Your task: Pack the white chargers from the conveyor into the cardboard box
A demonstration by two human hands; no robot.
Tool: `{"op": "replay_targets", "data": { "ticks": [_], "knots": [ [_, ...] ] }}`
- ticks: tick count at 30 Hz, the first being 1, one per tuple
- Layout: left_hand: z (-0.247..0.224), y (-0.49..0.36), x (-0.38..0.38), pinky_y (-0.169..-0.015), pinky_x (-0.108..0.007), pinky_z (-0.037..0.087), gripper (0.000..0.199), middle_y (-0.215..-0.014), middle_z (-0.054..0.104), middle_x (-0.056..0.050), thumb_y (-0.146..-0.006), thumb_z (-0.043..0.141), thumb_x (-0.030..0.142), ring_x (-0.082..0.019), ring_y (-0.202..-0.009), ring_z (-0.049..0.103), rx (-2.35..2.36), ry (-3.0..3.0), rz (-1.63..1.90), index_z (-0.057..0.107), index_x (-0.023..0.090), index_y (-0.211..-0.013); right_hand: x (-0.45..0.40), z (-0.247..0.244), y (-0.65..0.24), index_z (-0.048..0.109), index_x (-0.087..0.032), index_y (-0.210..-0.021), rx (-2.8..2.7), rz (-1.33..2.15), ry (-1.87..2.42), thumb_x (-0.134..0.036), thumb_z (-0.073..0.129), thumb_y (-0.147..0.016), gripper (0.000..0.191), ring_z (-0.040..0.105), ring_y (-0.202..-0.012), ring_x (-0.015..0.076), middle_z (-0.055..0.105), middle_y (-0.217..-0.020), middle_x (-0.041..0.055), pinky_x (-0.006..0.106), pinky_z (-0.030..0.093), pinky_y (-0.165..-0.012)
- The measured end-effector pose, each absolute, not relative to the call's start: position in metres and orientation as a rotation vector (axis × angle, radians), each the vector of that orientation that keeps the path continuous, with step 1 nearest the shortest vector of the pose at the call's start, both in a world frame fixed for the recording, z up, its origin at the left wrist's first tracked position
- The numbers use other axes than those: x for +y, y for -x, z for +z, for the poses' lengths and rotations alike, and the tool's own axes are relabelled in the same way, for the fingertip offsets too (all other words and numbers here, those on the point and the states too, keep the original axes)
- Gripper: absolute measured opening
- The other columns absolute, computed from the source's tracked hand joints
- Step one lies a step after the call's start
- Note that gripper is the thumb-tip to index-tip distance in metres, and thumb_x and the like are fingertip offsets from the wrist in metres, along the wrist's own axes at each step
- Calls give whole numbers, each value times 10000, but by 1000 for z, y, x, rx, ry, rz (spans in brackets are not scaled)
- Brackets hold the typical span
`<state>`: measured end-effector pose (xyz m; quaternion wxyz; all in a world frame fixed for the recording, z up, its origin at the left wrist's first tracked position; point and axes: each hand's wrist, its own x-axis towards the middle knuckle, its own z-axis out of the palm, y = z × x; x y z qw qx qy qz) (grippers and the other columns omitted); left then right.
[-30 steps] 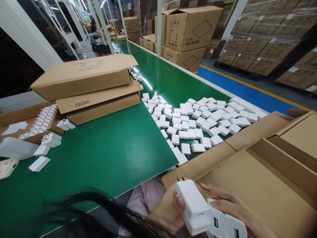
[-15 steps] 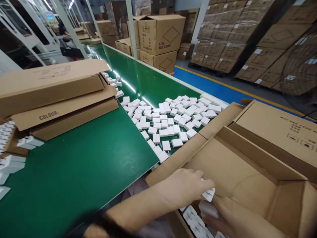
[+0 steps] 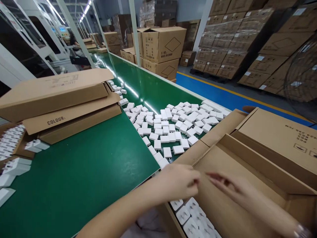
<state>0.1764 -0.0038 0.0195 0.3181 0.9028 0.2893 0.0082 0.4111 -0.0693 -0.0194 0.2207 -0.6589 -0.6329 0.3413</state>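
Note:
My left hand (image 3: 179,183) is above the near edge of an open carton, its fingers curled together and nothing showing in them. My right hand (image 3: 229,186) hovers over the carton's inside, slightly blurred, with its fingers loosely bent, apart and empty. Below them, white plug chargers (image 3: 192,219) stand packed in rows in the carton (image 3: 247,165), prongs facing up. Just beyond the hands, a loose heap of white chargers (image 3: 170,129) lies on the green conveyor belt.
Flattened cartons (image 3: 81,115) lie stacked on the green tabletop (image 3: 94,165) at left, beside a box of chargers (image 3: 11,142). Another carton (image 3: 282,132) adjoins the open one at right. Tall box stacks (image 3: 223,43) and a fan (image 3: 302,72) stand beyond the blue floor.
Both hands have moved up and apart from the packed rows. The chargers that were in my hands are no longer there, and more of the packed rows shows. The view has tilted slightly upward.

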Motion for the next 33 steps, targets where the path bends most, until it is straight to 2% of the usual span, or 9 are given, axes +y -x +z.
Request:
{"op": "replay_targets", "data": {
  "ticks": [2, 7, 12, 15, 19, 23, 25, 28, 33],
  "knots": [
    [24, -165, 12, -650, -213, 452, 150, -910, 744, 23, -911, 516, 211, -151, -823, 684, 995, -2296, 59, 661, 236, -882, -25, -19, -398, 730, -265, -1089, -2095, 764, 1844, -479, 450, -939, 383, 713, -759, 260, 794, -948, 77, 387, 606, -670],
    [3, -160, 35, -754, -310, 489, 290, -899, 746, -78, -997, 387, 181, -239, -885, 701, 1438, -2308, 18, 669, 164, -932, 56, -50, -346, 707, -199, -1040, -2301, 673, 1786, -203, 655, -868, 179, 636, -1127, 291, 736, -1118, 95, 470, 528, -965],
    [-21, -181, 36, -961, -463, 457, 243, -1057, 713, -238, -964, 468, 183, -381, -1127, 644, 1585, -2356, 40, 630, 18, -1040, 77, -68, -334, 678, -176, -921, -2275, 702, 1791, -314, 687, -916, 138, 655, -1026, 231, 707, -1051, 38, 467, 546, -909],
    [-30, -195, 37, -979, -484, 442, 262, -1052, 703, -269, -880, 563, 113, -417, -1114, 651, 1601, -2320, 51, 581, -35, -1096, 70, -55, -358, 650, -196, -960, -2118, 757, 1794, -354, 719, -863, 197, 672, -908, 236, 705, -951, 41, 469, 566, -858],
    [-29, -199, 42, -941, -490, 467, 340, -1041, 698, -278, -833, 501, 0, -421, -1069, 677, 1535, -2247, 121, 524, -61, -1166, 28, -30, -389, 562, -233, -1064, -1842, 896, 1728, -567, 651, -821, 422, 706, -812, 251, 723, -916, 62, 426, 615, -778],
    [-16, -173, 29, -916, -350, 518, 450, -1178, 695, -148, -856, 571, 87, -288, -1094, 680, 1289, -2219, 274, 479, 93, -1297, -46, -24, -392, 561, -324, -1257, -1055, 1380, 1481, -536, 710, -799, 526, 721, -1012, 235, 753, -1103, 40, 343, 618, -884],
    [-13, -155, 12, -927, -287, 520, 383, -1206, 686, -75, -848, 593, 104, -221, -1100, 666, 1131, -2159, 430, 530, 181, -1219, -80, -34, -385, 701, -357, -1147, -668, 1594, 1325, -528, 736, -759, 426, 749, -915, 226, 780, -1010, 15, 294, 637, -808],
    [-18, -136, -21, -982, -356, 523, 349, -1196, 678, -72, -811, 597, 94, -237, -1117, 647, 880, -1963, 732, 565, 220, -1135, -112, -53, -370, 806, -376, -972, -470, 1694, 1222, -594, 698, -714, 355, 763, -751, 246, 798, -882, 21, 298, 655, -691],
    [-29, -138, -55, -990, -370, 534, 364, -1201, 695, -69, -823, 646, 128, -241, -1120, 659, 669, -1801, 963, 583, 278, -1149, -122, -58, -346, 812, -412, -977, -504, 1812, 1046, -577, 703, -706, 336, 760, -764, 222, 795, -890, -10, 259, 632, -654]
  ]
}}
